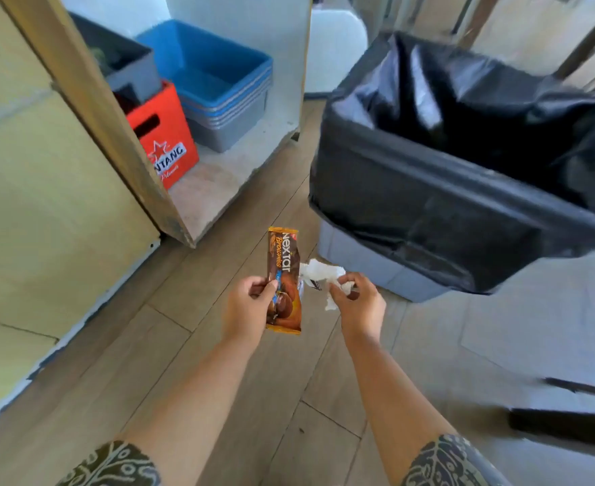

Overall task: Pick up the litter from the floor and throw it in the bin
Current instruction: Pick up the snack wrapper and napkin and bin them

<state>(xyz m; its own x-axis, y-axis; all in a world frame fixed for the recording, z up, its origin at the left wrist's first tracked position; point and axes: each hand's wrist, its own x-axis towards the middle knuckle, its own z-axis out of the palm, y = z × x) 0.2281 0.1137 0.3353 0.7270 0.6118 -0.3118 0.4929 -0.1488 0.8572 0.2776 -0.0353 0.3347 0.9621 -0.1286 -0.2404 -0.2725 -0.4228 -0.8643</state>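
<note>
My left hand [248, 306] grips a brown and orange brownie wrapper [284, 271] that stands upright above the wooden floor. To its right, my right hand [359, 303] pinches a crumpled white tissue [320, 273] together with a small scrap of wrapper. Both hands hover just in front of the grey bin [369, 264], which is lined with a black bag [429, 191] and stands open at the upper right. The inside of the bag is dark and its contents cannot be made out.
An open cupboard at the left holds a red crate [170, 142], stacked blue and grey tubs [219, 85] and a dark grey tub [124, 61]. Its wooden door [89, 110] swings outward. A dark bar [566, 426] lies low at the right.
</note>
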